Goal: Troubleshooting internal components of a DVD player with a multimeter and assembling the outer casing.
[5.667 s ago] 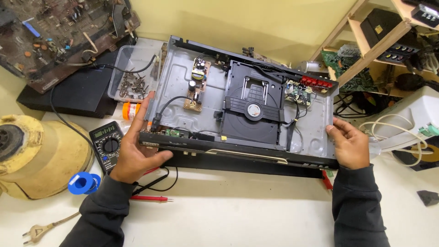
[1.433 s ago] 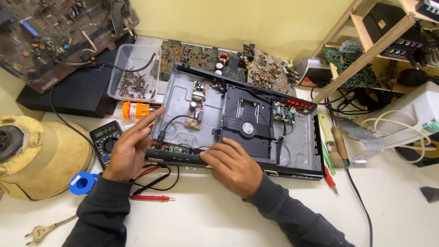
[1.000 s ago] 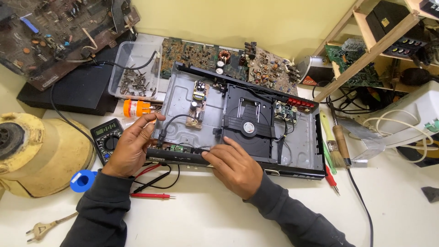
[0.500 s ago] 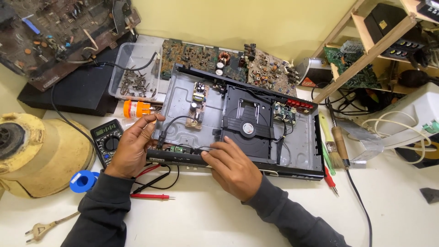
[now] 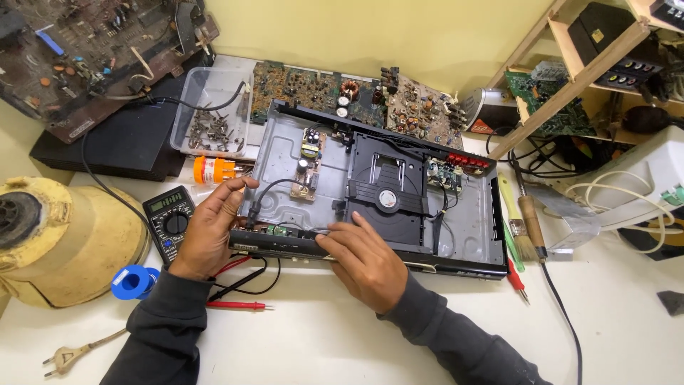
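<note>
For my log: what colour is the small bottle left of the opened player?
Orange with a white cap, small bottle; head view.

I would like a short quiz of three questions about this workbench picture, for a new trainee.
1. True or false: the player has its top cover off.
2. What lies directly left of the left hand? A) a multimeter B) a brush C) a plug
3. Fill in: the right hand rests on the player's ______ edge.

Key
1. True: the boards and the disc drive are exposed.
2. A: the multimeter lies beside that hand; the brush is to the right of the player and the plug is near the bottom left.
3. Front: the fingers lie along the front panel, as do those of the left hand.
</note>
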